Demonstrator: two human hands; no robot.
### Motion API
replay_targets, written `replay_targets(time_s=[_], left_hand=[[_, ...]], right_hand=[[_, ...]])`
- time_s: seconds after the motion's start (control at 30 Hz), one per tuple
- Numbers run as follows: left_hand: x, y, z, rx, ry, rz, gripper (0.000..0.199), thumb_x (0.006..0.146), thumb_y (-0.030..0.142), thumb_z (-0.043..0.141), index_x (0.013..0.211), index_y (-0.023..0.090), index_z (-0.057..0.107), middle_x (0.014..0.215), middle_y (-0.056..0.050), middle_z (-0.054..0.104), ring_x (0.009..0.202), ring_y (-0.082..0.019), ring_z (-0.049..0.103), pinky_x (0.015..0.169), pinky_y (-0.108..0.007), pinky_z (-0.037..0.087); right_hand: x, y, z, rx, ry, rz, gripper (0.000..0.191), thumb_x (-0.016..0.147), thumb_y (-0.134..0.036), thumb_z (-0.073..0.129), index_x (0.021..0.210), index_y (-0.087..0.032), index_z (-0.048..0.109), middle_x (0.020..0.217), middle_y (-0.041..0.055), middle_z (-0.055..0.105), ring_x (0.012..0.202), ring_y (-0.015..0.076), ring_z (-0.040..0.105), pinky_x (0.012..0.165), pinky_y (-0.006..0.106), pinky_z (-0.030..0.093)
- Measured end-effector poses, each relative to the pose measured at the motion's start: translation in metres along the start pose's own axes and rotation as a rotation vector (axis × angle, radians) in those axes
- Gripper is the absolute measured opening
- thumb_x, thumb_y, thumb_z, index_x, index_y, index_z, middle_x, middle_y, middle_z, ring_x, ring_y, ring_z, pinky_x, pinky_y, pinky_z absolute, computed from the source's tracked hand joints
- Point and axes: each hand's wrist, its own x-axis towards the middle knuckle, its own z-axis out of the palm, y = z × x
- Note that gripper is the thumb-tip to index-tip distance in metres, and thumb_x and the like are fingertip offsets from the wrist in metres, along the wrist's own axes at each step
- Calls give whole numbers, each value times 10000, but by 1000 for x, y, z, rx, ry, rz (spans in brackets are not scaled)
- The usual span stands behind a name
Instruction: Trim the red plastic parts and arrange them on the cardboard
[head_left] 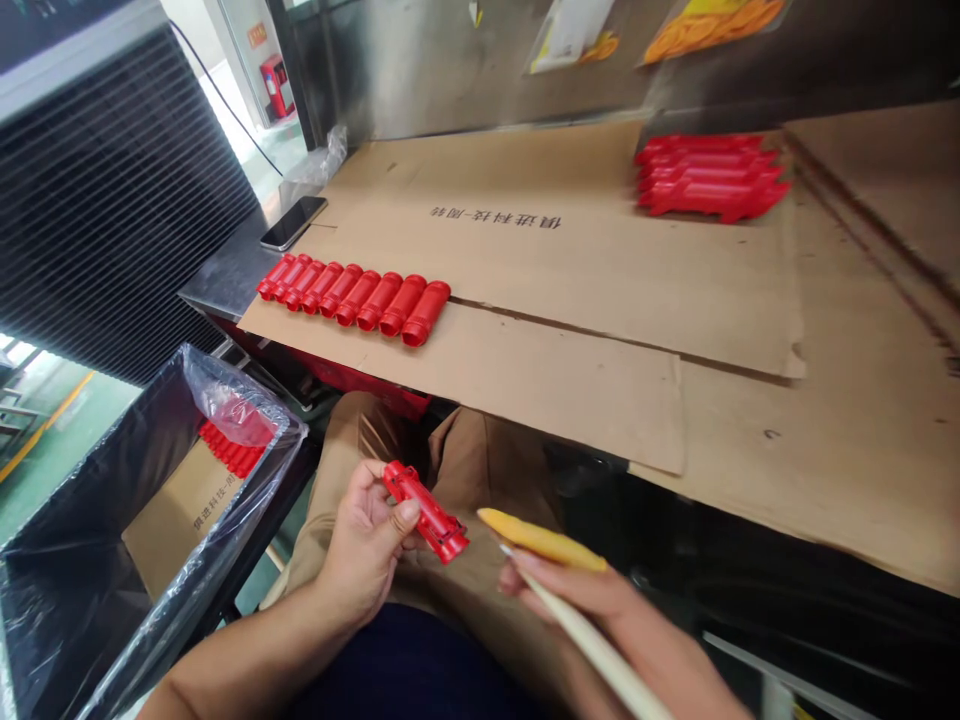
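Observation:
Over my lap, my left hand [375,540] grips a red plastic tube [426,512] between thumb and fingers. The tube is tilted, with its lower end pointing right. To its right, my right hand [600,610] is closed around a slim pen-like tool with a cream handle [592,640]. The tool's small tip is close to the tube but apart from it, and its exact kind is unclear. A yellow finger cover [540,538] sits on one finger of this hand. On the table edge ahead, a row of several similar red tubes [360,297] lies side by side.
Cardboard sheets [570,290] cover the table. More red parts [712,178] are stacked at the back right, slightly blurred. A phone [294,222] lies at the left corner. Below left stands a plastic-lined bin [67,600] with cardboard and red parts inside. Bags of orange pieces [709,30] hang behind.

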Motion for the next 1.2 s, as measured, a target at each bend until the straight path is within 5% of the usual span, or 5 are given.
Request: replay_targets(time_s=[0.07, 0.27, 0.53, 0.8, 1.2], left_hand=[[0, 0, -1, 4, -45, 53, 431, 759, 373, 920, 956, 216, 569, 874, 23, 655, 753, -121, 645, 720, -267, 578], [-3, 1, -2, 151, -74, 147, 368, 728, 336, 947, 894, 187, 654, 937, -34, 761, 863, -153, 697, 832, -278, 552], [0, -2, -5, 47, -79, 162, 336, 773, 301, 914, 916, 197, 629, 878, 15, 712, 818, -165, 728, 815, -333, 590], [-1, -2, -7, 45, -98, 165, 322, 794, 285, 902, 927, 193, 625, 882, 16, 714, 833, -150, 720, 817, -311, 590], [1, -7, -13, 52, -91, 179, 349, 779, 280, 919, 937, 183, 623, 878, 9, 721, 793, -101, 658, 778, -238, 546]], right_hand=[[6, -3, -2, 40, 50, 48, 113, 1018, -242, 602, 1050, -280, 703, 799, -18, 793, 718, 152, 801, 710, 187, 662], [3, -4, 9, -28, 34, -116, 246, 952, -130, 659, 1143, -258, 746, 1159, 72, 799, 1049, 236, 789, 923, 327, 665], [9, -4, -6, -81, 2, -189, 274, 939, -104, 650, 1149, -265, 724, 1026, 32, 812, 877, 199, 805, 786, 257, 679], [-3, 1, -13, -22, -107, -190, 499, 867, -41, 690, 1295, -298, 707, 1136, 33, 801, 982, 245, 797, 814, 285, 677], [-2, 7, -12, -8, -168, -227, 404, 921, -50, 651, 1278, -232, 694, 1179, 104, 775, 1061, 252, 776, 882, 311, 663]])
